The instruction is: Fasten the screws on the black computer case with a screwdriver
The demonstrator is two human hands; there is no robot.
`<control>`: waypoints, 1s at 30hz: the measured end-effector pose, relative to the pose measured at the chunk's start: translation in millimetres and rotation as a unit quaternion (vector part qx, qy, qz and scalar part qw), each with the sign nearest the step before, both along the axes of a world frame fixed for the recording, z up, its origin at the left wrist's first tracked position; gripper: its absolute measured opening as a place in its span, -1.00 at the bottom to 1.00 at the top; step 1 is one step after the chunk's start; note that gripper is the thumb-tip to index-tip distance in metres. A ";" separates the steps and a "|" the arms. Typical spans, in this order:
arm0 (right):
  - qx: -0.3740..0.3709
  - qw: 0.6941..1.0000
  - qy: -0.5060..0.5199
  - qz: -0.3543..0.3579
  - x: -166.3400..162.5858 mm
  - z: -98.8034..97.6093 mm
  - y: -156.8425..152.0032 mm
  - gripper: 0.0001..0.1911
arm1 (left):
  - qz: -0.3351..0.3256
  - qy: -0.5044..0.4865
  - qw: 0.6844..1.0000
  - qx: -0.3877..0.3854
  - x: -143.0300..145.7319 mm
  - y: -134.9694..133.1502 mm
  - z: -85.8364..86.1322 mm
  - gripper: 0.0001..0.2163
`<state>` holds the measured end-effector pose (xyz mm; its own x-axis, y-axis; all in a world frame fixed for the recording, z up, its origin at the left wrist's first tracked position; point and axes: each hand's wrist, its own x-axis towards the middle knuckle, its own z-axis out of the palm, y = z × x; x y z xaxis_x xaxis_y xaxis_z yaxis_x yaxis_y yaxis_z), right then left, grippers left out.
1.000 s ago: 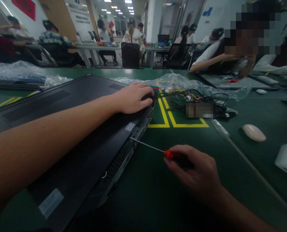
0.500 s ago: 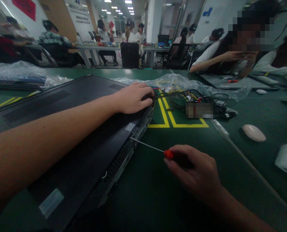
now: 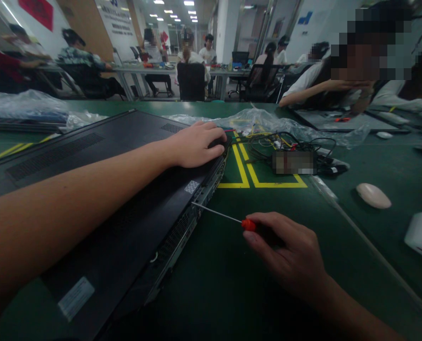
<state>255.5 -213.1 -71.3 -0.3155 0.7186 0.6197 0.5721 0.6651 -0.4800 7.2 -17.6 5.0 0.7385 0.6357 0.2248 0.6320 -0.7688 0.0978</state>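
The left hand (image 3: 197,147) lies open over the computer case (image 3: 173,237), its far corner near the tabletop's (image 3: 338,237) far edge; the right hand (image 3: 289,246) grips the screwdriver (image 3: 249,225), tip at the case's side! Cover's (image 3: 133,125) on, screw work looks unfinished; tightening or loosening, can't tell.

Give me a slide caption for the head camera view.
Left hand resting on a black computer case, right hand holding a red-handled screwdriver with its tip at the case's edge.
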 end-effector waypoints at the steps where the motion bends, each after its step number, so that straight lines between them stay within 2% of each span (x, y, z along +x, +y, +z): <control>1: -0.002 1.000 0.001 0.003 -0.1 0.2 0.0 -0.88 | -0.001 -0.001 1.000 0.000 -0.1 0.1 0.0 -0.55; 9: -0.003 1.000 0.009 -0.016 -0.1 -5.9 -1.5 -0.77 | -0.004 -0.003 1.000 -0.001 -0.3 0.9 -1.1 -0.55; 15: -0.002 1.000 0.008 0.003 1.4 -7.1 0.0 -0.87 | -0.003 -0.002 1.000 -0.003 0.0 0.1 -0.2 -0.56; 22: -0.013 1.000 0.002 0.000 2.0 -5.2 -0.5 -0.88 | -0.012 -0.009 1.000 0.010 -1.3 2.4 -2.1 -0.60; 30: 0.011 1.000 -0.002 0.003 3.7 -6.4 -0.9 -0.85 | 0.004 -0.002 1.000 -0.002 0.0 0.0 -0.5 -0.56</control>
<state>259.1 -214.0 -77.7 -0.3213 0.7029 0.6346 0.5702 0.6786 -0.4630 7.2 -17.6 4.5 0.7332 0.6419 0.2245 0.6372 -0.7638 0.1027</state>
